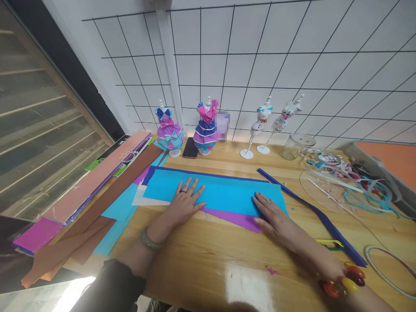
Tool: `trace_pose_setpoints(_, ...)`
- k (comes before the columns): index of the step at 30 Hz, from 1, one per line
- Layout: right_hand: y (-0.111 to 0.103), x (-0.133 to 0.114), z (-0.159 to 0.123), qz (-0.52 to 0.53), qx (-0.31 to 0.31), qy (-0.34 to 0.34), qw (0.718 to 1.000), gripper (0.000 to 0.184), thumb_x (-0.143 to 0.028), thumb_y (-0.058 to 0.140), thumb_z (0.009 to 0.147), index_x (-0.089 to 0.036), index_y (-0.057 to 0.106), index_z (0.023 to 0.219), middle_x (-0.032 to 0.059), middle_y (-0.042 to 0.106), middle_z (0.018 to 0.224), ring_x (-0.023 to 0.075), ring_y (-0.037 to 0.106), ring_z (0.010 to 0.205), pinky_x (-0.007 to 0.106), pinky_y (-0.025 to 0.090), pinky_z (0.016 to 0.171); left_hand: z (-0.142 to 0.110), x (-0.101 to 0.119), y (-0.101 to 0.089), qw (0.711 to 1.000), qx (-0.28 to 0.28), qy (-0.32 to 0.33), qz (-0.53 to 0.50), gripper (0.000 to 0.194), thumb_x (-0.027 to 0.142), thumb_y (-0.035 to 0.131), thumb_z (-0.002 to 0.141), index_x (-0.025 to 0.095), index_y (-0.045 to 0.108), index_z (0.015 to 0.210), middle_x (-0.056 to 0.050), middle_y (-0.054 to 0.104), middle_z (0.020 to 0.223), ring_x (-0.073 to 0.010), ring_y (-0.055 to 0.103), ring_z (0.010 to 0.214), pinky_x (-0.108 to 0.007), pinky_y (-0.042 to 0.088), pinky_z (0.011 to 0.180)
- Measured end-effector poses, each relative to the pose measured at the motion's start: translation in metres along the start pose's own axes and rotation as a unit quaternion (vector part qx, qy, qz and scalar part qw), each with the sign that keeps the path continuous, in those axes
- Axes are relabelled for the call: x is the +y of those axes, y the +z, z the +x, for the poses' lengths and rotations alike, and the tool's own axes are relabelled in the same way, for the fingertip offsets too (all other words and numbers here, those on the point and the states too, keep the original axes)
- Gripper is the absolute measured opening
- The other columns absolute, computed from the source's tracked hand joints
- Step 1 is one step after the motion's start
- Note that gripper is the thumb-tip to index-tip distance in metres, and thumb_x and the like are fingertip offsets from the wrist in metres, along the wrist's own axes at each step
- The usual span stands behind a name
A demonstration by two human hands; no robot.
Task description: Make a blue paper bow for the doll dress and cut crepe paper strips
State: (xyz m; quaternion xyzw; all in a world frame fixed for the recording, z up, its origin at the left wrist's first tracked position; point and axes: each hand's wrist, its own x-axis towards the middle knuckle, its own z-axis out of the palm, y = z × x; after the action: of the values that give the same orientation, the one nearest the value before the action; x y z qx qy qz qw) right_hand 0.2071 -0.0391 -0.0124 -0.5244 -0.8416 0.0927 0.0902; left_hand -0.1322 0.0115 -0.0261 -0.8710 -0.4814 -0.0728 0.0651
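A bright blue sheet of crepe paper [227, 190] lies flat across the middle of the table. Under it, edges of dark blue, white and purple paper [235, 220] stick out. My left hand [186, 199] rests flat on the left half of the blue sheet, fingers spread. On the right end lies my right hand [271, 214], palm down, fingers stretched out and slightly together. A folded dark blue paper strip [312, 208] runs diagonally right of the sheet. Partly hidden by my right forearm are yellow-handled scissors [331, 245].
Long stacked paper sheets [107, 173] cover the table's left side. Along the wall stand two dressed mini mannequins [169, 134], a phone [190, 148], two barer mannequins [260, 121] and a glass jar [295, 145]. Tangled ribbons [344, 171] lie at right beside a grey bin [357, 151].
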Motion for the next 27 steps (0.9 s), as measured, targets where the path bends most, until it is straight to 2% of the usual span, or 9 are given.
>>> trace_pose_setpoints(3, -0.015, 0.009, 0.013, 0.020, 0.035, 0.007, 0.999, 0.056, -0.048, 0.035, 0.088, -0.017, 0.038, 0.135, 0.0120, 0.037, 0.140, 0.0244, 0.035, 0.128, 0.042, 0.033, 0.103, 0.000, 0.001, -0.001, 1.000, 0.005, -0.001, -0.004, 0.060, 0.059, 0.027, 0.086, 0.031, 0.024, 0.139, -0.005, 0.020, 0.147, -0.0266, 0.013, 0.136, -0.048, 0.013, 0.108)
trace_pose_setpoints(5, -0.020, 0.020, 0.027, 0.004, 0.070, -0.001, 0.998, 0.052, -0.045, 0.037, 0.088, -0.016, 0.043, 0.131, 0.0127, 0.044, 0.135, 0.0251, 0.041, 0.123, 0.043, 0.036, 0.101, -0.001, 0.002, -0.001, 1.000, 0.010, -0.002, -0.009, 0.060, 0.059, 0.028, 0.086, 0.030, 0.025, 0.139, -0.006, 0.021, 0.147, -0.0268, 0.013, 0.136, -0.049, 0.014, 0.108)
trace_pose_setpoints(9, -0.015, 0.044, 0.060, -0.032, 0.105, -0.058, 0.992, 0.043, -0.039, 0.040, 0.087, -0.016, 0.051, 0.122, 0.0118, 0.057, 0.120, 0.0251, 0.051, 0.113, 0.046, 0.044, 0.092, -0.002, 0.004, -0.003, 1.000, 0.016, -0.005, -0.021, 0.061, 0.059, 0.030, 0.086, 0.028, 0.027, 0.138, -0.008, 0.023, 0.146, -0.0275, 0.014, 0.135, -0.051, 0.016, 0.107)
trace_pose_setpoints(12, -0.007, 0.051, 0.079, -0.038, 0.109, -0.075, 0.991, 0.037, -0.036, 0.042, 0.085, -0.017, 0.056, 0.115, 0.0101, 0.064, 0.108, 0.0240, 0.056, 0.103, 0.045, 0.046, 0.087, -0.003, 0.004, -0.005, 0.999, 0.021, -0.006, -0.031, 0.061, 0.058, 0.031, 0.086, 0.027, 0.028, 0.138, -0.009, 0.025, 0.145, -0.0277, 0.014, 0.135, -0.051, 0.017, 0.106)
trace_pose_setpoints(16, -0.009, 0.047, 0.089, -0.048, 0.112, -0.085, 0.989, 0.031, -0.033, 0.042, 0.086, -0.017, 0.063, 0.103, 0.0099, 0.067, 0.093, 0.0232, 0.059, 0.089, 0.042, 0.047, 0.080, -0.003, 0.005, -0.011, 0.998, 0.027, 0.015, -0.046, 0.061, 0.056, 0.033, 0.086, 0.024, 0.030, 0.137, -0.011, 0.026, 0.144, -0.0287, 0.014, 0.135, -0.052, 0.019, 0.105)
trace_pose_setpoints(19, -0.019, 0.043, 0.092, -0.054, 0.116, -0.080, 0.989, 0.030, -0.032, 0.040, 0.087, -0.019, 0.066, 0.093, 0.0092, 0.067, 0.086, 0.0224, 0.059, 0.083, 0.039, 0.047, 0.076, -0.002, 0.007, -0.018, 0.995, 0.054, 0.066, -0.058, 0.058, 0.054, 0.038, 0.085, 0.021, 0.037, 0.133, -0.012, 0.028, 0.143, -0.0295, 0.015, 0.135, -0.051, 0.020, 0.106)
trace_pose_setpoints(23, -0.031, 0.043, 0.102, -0.060, 0.135, -0.059, 0.987, 0.031, -0.032, 0.039, 0.087, -0.019, 0.066, 0.093, 0.0082, 0.066, 0.085, 0.0214, 0.059, 0.080, 0.036, 0.046, 0.073, -0.003, 0.014, -0.023, 0.984, 0.085, 0.130, -0.084, 0.044, 0.044, 0.047, 0.085, 0.019, 0.048, 0.121, -0.011, 0.044, 0.132, -0.0274, 0.032, 0.126, -0.045, 0.029, 0.101)
trace_pose_setpoints(27, -0.040, 0.043, 0.117, -0.072, 0.150, -0.043, 0.985, 0.031, -0.031, 0.038, 0.087, -0.018, 0.065, 0.094, 0.0088, 0.066, 0.086, 0.0228, 0.059, 0.082, 0.036, 0.046, 0.073, -0.003, 0.016, -0.023, 0.978, 0.076, 0.164, -0.100, 0.032, 0.038, 0.051, 0.085, 0.019, 0.054, 0.109, -0.008, 0.059, 0.108, -0.0223, 0.047, 0.108, -0.038, 0.039, 0.088)
